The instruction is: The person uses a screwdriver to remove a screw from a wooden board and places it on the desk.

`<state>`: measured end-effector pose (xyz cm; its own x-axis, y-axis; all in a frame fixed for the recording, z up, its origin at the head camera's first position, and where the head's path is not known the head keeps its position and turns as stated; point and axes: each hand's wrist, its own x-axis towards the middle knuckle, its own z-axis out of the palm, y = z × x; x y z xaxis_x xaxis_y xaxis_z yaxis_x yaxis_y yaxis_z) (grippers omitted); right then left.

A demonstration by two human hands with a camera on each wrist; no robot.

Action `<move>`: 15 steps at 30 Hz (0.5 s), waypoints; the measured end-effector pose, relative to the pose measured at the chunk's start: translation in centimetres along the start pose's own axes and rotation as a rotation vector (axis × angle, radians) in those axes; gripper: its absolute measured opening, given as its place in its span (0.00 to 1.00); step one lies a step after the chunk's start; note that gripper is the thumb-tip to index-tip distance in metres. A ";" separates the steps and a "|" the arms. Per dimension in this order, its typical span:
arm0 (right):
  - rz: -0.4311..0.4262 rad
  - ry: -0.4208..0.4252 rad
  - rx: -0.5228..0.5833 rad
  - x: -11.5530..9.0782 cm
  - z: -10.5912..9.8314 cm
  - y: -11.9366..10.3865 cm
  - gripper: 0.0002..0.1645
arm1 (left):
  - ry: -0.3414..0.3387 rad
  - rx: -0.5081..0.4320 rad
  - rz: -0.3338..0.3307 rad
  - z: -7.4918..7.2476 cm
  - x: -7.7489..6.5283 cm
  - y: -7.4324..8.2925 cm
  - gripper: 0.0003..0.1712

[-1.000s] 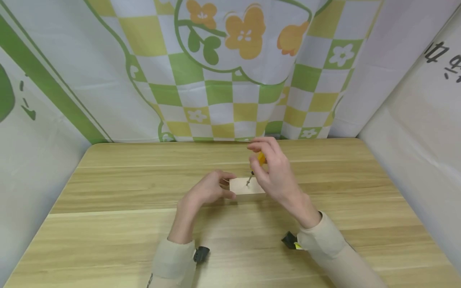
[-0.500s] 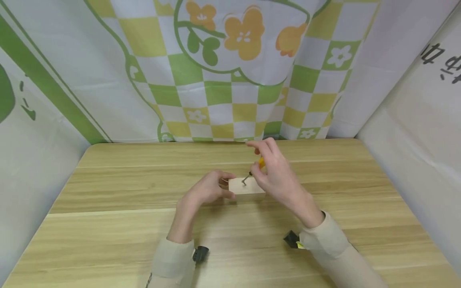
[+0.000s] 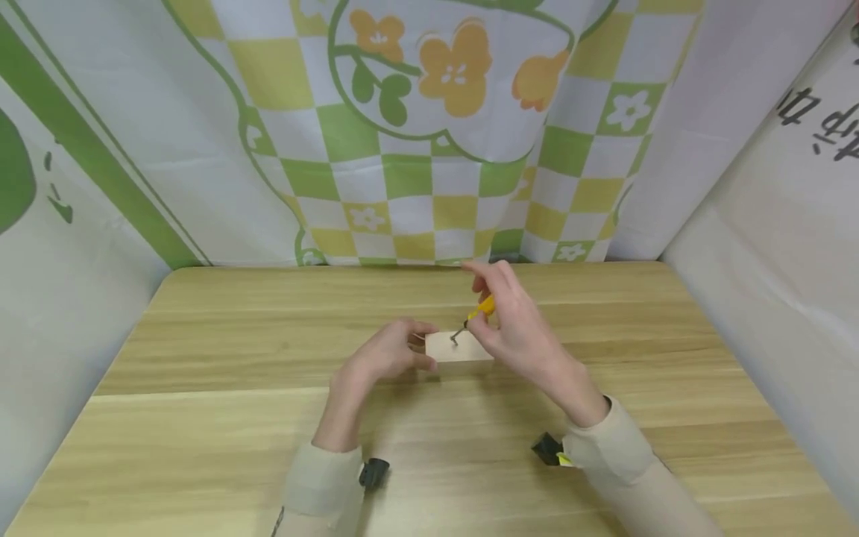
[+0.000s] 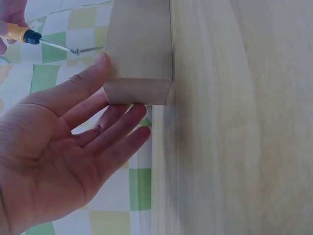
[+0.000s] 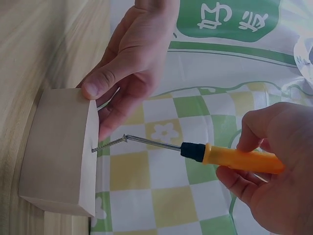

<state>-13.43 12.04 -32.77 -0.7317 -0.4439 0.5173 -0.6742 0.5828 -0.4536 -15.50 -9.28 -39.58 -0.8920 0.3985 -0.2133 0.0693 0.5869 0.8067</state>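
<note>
A pale wooden block (image 5: 58,152) lies on the table, with a screw (image 5: 110,144) standing tilted out of its top face. My left hand (image 3: 382,354) holds the block's left end between thumb and fingers; in the left wrist view the thumb presses near the upper edge. In my right hand (image 5: 279,166) is a screwdriver (image 5: 239,159) with a yellow-orange handle and black collar, pinched by thumb and fingers. The screwdriver's tip meets the screw head, and shaft and screw form an angle rather than one line. In the head view the right hand covers the block's right end.
The wood-grain table (image 3: 221,432) spreads around both hands. A checked green, yellow and white cloth (image 3: 409,171) hangs behind its back edge. White sheets stand at both sides. Small black cameras (image 3: 373,473) sit at the cuffs.
The screwdriver has leaned over to the right, and the screw now tilts with its head to the left. My left hand stays on the block, which has barely shifted.
</note>
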 end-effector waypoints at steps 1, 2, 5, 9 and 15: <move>-0.010 0.001 -0.001 0.0 0.0 0.1 0.43 | -0.001 0.008 0.008 0.0 0.1 0.0 0.34; -0.019 0.003 -0.005 -0.1 -0.1 0.1 0.44 | -0.002 0.018 0.015 0.0 0.1 0.1 0.35; -0.050 0.033 -0.008 -0.3 -0.3 0.4 0.43 | -0.002 0.077 0.030 0.0 0.2 0.3 0.35; -0.080 0.114 -0.014 -0.6 -0.8 0.8 0.39 | 0.014 0.155 0.061 0.0 0.1 0.7 0.34; -0.057 0.180 0.007 -1.2 -1.6 1.4 0.36 | 0.079 0.207 0.136 0.4 0.1 1.1 0.28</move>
<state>-13.38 14.50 -32.85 -0.6626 -0.3467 0.6639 -0.7155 0.5551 -0.4242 -15.36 -8.32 -38.92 -0.8996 0.4325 -0.0605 0.2737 0.6663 0.6936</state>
